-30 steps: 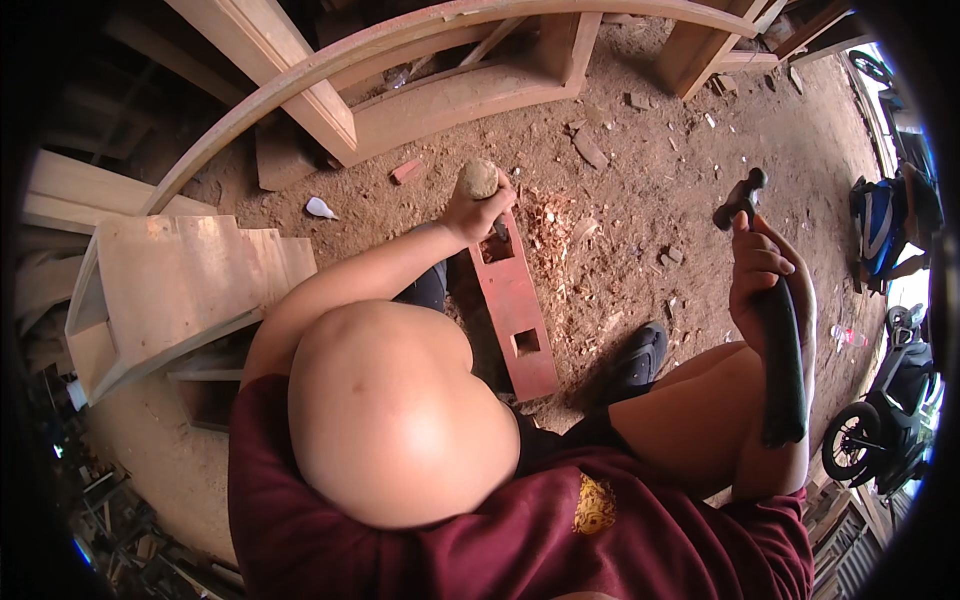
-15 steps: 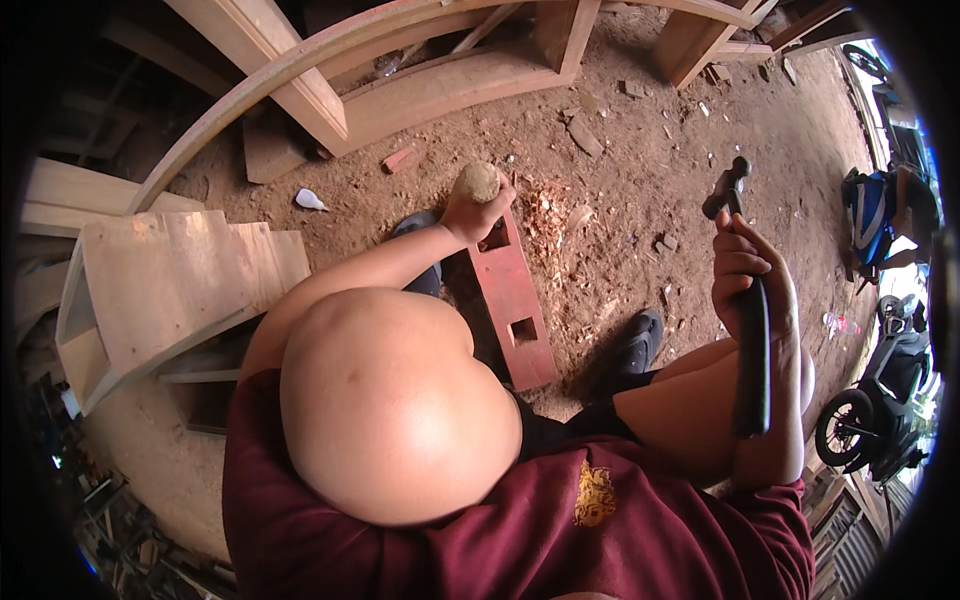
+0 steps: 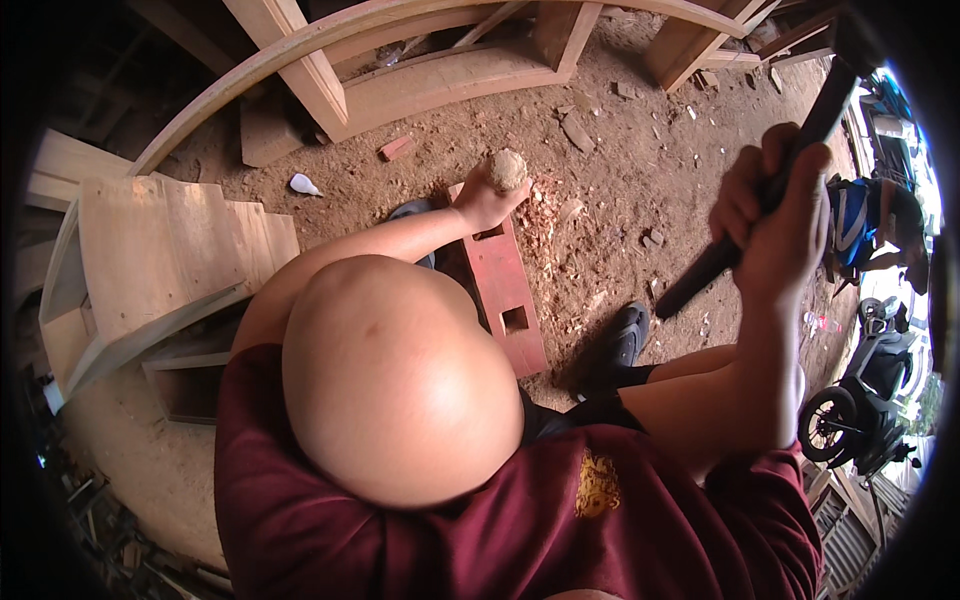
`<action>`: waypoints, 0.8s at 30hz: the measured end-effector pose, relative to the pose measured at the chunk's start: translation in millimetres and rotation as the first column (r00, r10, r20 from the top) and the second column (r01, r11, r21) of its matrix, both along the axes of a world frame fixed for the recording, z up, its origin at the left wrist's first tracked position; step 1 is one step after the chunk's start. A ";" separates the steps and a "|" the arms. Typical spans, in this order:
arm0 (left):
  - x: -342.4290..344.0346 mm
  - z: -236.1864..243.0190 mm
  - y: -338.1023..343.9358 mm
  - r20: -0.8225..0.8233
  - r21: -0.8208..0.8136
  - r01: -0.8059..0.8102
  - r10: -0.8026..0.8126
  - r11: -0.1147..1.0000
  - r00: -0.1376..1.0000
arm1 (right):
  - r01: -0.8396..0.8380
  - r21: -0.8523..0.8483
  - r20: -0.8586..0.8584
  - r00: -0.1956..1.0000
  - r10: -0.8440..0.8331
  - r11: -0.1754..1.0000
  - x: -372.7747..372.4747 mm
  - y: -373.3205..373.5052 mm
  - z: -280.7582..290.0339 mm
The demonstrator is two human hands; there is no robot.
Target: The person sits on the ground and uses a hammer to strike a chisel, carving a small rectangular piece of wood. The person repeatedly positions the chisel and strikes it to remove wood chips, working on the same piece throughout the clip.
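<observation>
Upright in my left hand (image 3: 484, 203), fingers wrapped round it, is a chisel with a round, battered wooden handle end (image 3: 508, 171); its blade is hidden below the hand. The hand is over the far part of a red-painted timber (image 3: 500, 272), beside one of its rectangular mortise holes. A second mortise (image 3: 515, 319) shows nearer to me. On the right, my right hand (image 3: 775, 205) is closed round a dark-handled hammer (image 3: 705, 280), lifted high and tilted, its head (image 3: 857, 42) up at the far right. My bent leg (image 3: 400, 380) fills the middle.
Wood shavings (image 3: 541, 212) lie beside the timber on the dirt floor. Wooden frames (image 3: 450, 90) stand along the far side, a stepped wooden piece (image 3: 165, 265) at left. A white bottle-like item (image 3: 304, 185) and a red offcut (image 3: 396, 148) lie beyond. A motorbike (image 3: 865, 395) is at right.
My right hand has raised the hammer and swung its head up and to the right. My left hand, still on the chisel, shifted slightly right in view.
</observation>
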State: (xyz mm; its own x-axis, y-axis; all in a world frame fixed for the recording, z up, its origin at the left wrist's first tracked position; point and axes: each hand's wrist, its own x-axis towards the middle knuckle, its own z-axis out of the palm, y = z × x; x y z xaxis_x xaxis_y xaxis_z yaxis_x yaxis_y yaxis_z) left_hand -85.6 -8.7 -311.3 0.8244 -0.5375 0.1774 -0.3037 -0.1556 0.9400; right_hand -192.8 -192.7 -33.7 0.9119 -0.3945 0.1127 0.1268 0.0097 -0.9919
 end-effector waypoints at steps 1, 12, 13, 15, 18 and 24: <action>0.8 -2.4 1.0 -0.006 0.047 0.023 -0.022 0.999 1.000 | -0.096 -0.147 -0.024 0.995 0.094 0.984 0.6 3.7 -5.7; 4.1 -8.2 -4.0 -0.047 0.048 0.100 -0.098 0.994 0.994 | -0.332 -0.267 -0.463 0.867 0.182 0.905 3.1 31.1 -31.1; 3.9 -5.7 -3.9 -0.055 0.061 0.136 -0.133 0.989 0.990 | -0.252 -0.191 -0.294 0.937 0.189 0.949 4.3 29.3 -18.7; 2.6 -2.4 -4.8 -0.043 0.061 0.107 -0.104 0.992 0.994 | -0.167 -0.069 -0.020 0.986 0.166 0.983 8.3 32.9 -20.7; 0.0 -2.9 -6.2 -0.069 0.175 0.085 -0.074 0.981 0.995 | -0.496 -0.481 -0.753 0.657 -0.050 0.723 -6.0 43.3 -79.7; 39.3 -19.2 -16.7 -0.191 0.171 0.073 -0.040 0.983 0.981 | -0.132 0.304 -0.829 0.451 0.330 0.944 -49.2 5.6 -171.9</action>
State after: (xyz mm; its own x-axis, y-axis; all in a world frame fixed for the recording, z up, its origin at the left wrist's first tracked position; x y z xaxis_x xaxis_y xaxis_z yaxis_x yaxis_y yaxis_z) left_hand -46.3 -25.4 -330.5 0.8014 -0.5930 -0.0779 -0.1395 -0.3120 0.9398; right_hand -242.0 -187.1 -205.6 0.5633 -0.0743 -0.8229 -0.8194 0.0780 -0.5680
